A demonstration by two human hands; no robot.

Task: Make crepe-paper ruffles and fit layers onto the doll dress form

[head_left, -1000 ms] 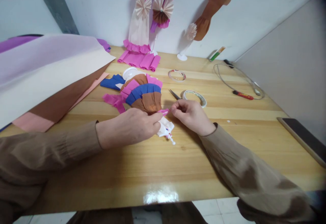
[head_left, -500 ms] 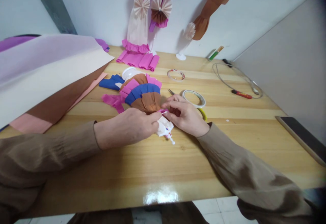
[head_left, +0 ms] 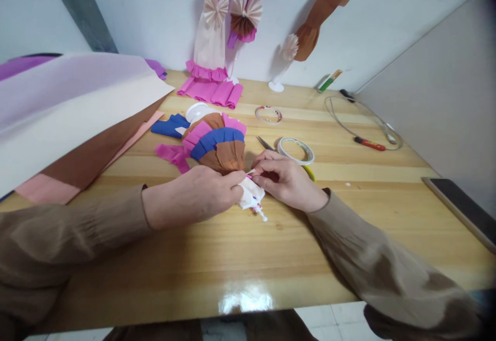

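A small crepe-paper dress (head_left: 219,142) lies on its side on the table, its ruffled skirt in brown, pink and blue tiers. The skirt points away from me, and the white bodice (head_left: 251,196) faces me. At the waist my left hand (head_left: 201,194) is closed, thumb and forefinger pinching the dress. Opposite it, my right hand (head_left: 284,178) pinches a thin whitish strip (head_left: 251,172) that runs across the waist; what it is made of I cannot tell. Scissors (head_left: 266,143) lie partly hidden behind my right hand.
Beside the scissors is a tape roll (head_left: 296,151), with a beaded ring (head_left: 268,115) farther back. Paper sheets (head_left: 77,103) cover the left side. Paper dresses on stands (head_left: 211,36) line the wall. A cable (head_left: 368,143) and a phone (head_left: 461,212) lie right.
My right hand has shifted slightly right and down at the waist, with its fingers closer together. My left hand stays nearly in place, and the dress lies as before.
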